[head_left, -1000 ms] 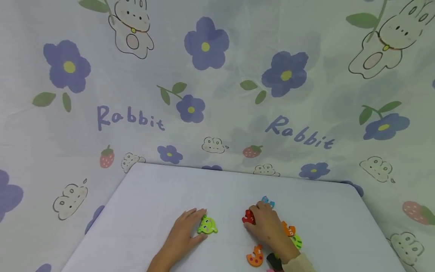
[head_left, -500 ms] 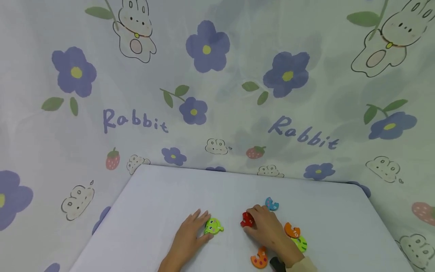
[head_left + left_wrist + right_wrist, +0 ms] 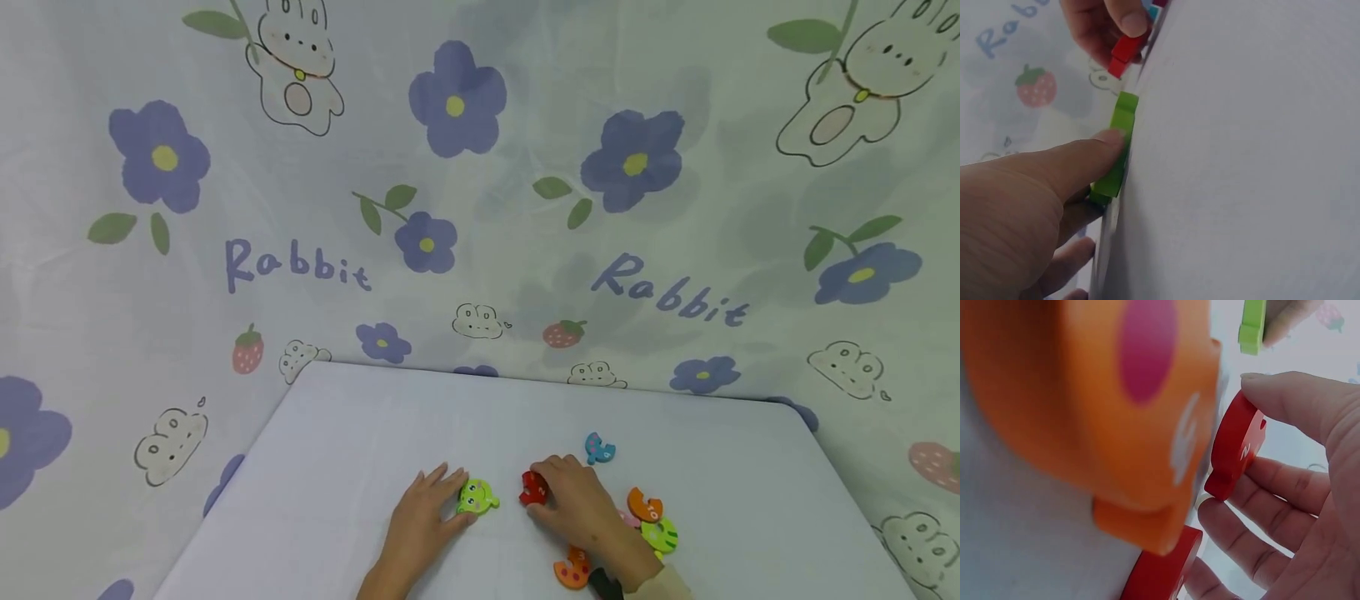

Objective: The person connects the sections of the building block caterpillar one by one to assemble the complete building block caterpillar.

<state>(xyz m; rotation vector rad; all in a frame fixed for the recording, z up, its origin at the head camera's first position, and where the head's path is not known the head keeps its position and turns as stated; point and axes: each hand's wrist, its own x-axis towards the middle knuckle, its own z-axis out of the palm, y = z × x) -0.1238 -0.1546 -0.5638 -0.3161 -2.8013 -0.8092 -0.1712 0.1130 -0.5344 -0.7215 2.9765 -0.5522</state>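
In the head view my left hand (image 3: 422,525) holds a flat green animal-face piece (image 3: 476,497) by its edge, between thumb and fingers. The left wrist view shows the thumb pressed on the side of that green piece (image 3: 1116,156). To the right, my right hand (image 3: 577,500) pinches a small red notched piece (image 3: 533,488). A white 2 shows on this red piece (image 3: 1238,447) in the right wrist view, with the thumb on its upper edge and fingers below. A narrow gap of tabletop separates the red and green pieces.
Around the right forearm lie a blue piece (image 3: 599,448), an orange piece (image 3: 645,505), a striped green piece (image 3: 661,535), a dotted orange piece (image 3: 573,570) and a dark piece (image 3: 606,585). A second red piece (image 3: 1163,565) shows low in the right wrist view. The white table (image 3: 360,433) meets a patterned cloth.
My right hand has moved left with the red piece, closer to the green one. A pink piece has come into sight beside the right wrist. The green piece has turned slightly in my left hand.
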